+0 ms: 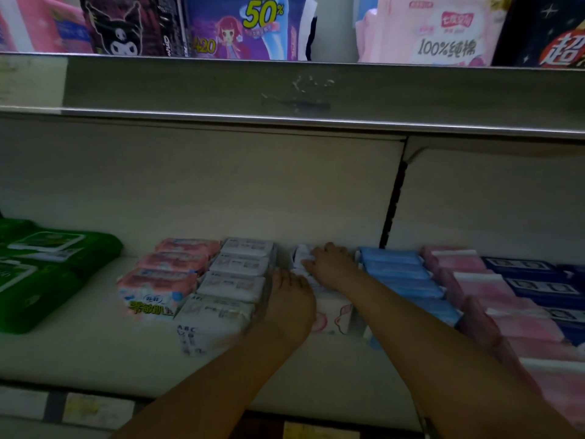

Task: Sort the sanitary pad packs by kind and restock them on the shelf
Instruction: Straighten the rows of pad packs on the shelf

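On the lower shelf (79, 350) stand rows of pad packs. A row of white packs with pink prints (332, 315) runs front to back in the middle. My left hand (289, 304) lies flat against that row's left side, fingers straight and pointing to the back. My right hand (330, 264) rests on top of the white packs at the back (300, 256), fingers spread and slightly bent. To the left stand grey-white packs (232, 283) and salmon-pink packs (161, 280). To the right stand light blue packs (402, 274), pink packs (474, 289) and dark blue packs (535, 280).
Green packs (38, 270) lie at the shelf's far left. The upper shelf's metal edge (285, 90) overhangs, carrying taller packs (240, 26). Price labels (95, 410) line the lower shelf's front lip. A bare patch of shelf lies between the green and salmon packs.
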Motion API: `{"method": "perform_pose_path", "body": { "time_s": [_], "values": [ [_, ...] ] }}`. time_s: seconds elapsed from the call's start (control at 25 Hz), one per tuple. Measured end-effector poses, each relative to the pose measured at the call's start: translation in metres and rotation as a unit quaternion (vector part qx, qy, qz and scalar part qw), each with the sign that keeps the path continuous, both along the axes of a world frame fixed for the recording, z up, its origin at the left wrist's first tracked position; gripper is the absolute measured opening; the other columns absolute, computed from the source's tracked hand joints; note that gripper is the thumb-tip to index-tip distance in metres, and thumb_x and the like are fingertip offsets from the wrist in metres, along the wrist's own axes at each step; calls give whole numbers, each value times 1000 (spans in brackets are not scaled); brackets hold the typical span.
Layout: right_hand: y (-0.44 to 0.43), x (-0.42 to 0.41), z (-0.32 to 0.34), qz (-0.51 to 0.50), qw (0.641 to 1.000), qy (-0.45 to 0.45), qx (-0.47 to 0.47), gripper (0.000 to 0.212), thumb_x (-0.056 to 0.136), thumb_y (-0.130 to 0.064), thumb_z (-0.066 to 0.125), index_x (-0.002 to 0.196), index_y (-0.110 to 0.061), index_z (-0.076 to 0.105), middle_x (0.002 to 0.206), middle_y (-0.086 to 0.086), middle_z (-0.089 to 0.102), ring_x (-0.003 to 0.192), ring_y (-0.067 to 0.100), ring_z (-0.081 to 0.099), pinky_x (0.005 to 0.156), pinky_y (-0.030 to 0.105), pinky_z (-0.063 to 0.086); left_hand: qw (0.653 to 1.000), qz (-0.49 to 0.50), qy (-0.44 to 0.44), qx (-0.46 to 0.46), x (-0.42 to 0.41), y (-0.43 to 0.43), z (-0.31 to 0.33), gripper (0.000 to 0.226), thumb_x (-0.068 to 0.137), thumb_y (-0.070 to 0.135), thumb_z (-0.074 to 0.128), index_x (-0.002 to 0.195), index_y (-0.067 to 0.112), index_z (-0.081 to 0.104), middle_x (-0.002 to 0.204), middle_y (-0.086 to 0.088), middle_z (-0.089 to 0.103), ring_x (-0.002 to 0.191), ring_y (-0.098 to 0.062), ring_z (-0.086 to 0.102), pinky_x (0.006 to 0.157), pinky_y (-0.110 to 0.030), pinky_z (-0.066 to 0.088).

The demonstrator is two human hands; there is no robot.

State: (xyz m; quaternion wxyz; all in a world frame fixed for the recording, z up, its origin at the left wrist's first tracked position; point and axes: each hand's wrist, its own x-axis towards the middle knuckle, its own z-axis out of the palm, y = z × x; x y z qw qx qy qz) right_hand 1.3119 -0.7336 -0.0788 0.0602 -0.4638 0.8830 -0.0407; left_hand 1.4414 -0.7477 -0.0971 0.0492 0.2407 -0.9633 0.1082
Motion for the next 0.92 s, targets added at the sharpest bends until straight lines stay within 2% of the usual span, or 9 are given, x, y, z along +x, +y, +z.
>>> {"method": "perform_pose_path", "body": {
  "time_s": [0.04, 0.08, 0.12, 0.16, 0.2, 0.4, 0.56, 0.76, 0.92],
  "values": [
    [4, 1, 1, 3, 1000, -4, -3, 50, 100, -37, 27, 142, -10, 31, 139, 20, 37, 122, 33, 38, 102, 37, 27, 1000, -6, 11, -13, 1, 3, 2, 88, 69, 52, 72, 116, -19, 50, 114, -35, 56, 110, -37, 55, 108, -49, 30],
    [6, 0, 1, 6, 1000, -8, -5, 50, 100, -37, 27, 143, -11, 29, 139, 20, 36, 123, 34, 36, 102, 37, 27, 1000, -11, 2, -11, 1, 4, 0, 93, 42, 60, 82, 93, -16, 65, 88, -30, 66, 86, -33, 66, 92, -45, 48],
    [8, -1, 1, 6, 1000, -11, -6, 51, 100, -38, 27, 144, -12, 28, 140, 19, 35, 123, 35, 35, 103, 37, 26, 1000, -8, 28, 0, -1, 4, -4, 89, 19, 62, 84, 73, -8, 71, 68, -22, 68, 66, -30, 68, 75, -42, 56],
    [9, -3, 0, 6, 1000, -12, -3, 51, 100, -39, 27, 144, -13, 27, 140, 19, 35, 124, 36, 34, 104, 38, 25, 997, -19, 71, -2, -7, 0, -11, 86, 8, 60, 83, 63, -4, 72, 59, -17, 66, 56, -27, 66, 66, -40, 57],
    [9, -5, -2, 5, 1000, -12, 1, 52, 100, -40, 27, 145, -14, 26, 141, 19, 34, 125, 36, 33, 105, 39, 24, 995, -23, 92, 6, -11, -2, -16, 83, 5, 58, 83, 59, -3, 71, 55, -15, 65, 53, -26, 65, 63, -39, 57],
    [7, -13, -7, 2, 1000, -14, -8, 54, 99, -43, 26, 145, -14, 25, 144, 18, 30, 129, 38, 28, 107, 41, 22, 996, -11, 89, 16, -16, 0, -16, 83, 4, 57, 83, 61, -2, 72, 56, -15, 66, 53, -25, 65, 63, -37, 57],
    [3, -20, -12, 7, 1000, 12, 12, 56, 99, -45, 25, 143, -12, 29, 141, 18, 35, 126, 36, 33, 108, 41, 23, 995, -12, 81, 48, -20, -1, -19, 85, 5, 60, 83, 64, -1, 73, 59, -14, 68, 55, -24, 66, 63, -35, 57],
    [5, -15, -14, 8, 1000, -3, -14, 50, 99, -39, 34, 143, -15, 30, 142, 16, 35, 127, 34, 31, 108, 44, 23, 998, -22, 50, 26, -22, -1, -26, 69, 12, 50, 86, 59, 2, 70, 55, -11, 63, 52, -24, 62, 63, -32, 56],
    [9, -14, -5, 30, 999, 34, 0, 44, 100, -31, 39, 141, -15, 34, 141, 19, 31, 129, 36, 27, 108, 45, 22, 999, -13, 51, 3, -29, -2, -24, 62, 13, 46, 87, 55, 5, 67, 51, -9, 60, 50, -24, 60, 61, -30, 54]
  ]
}}
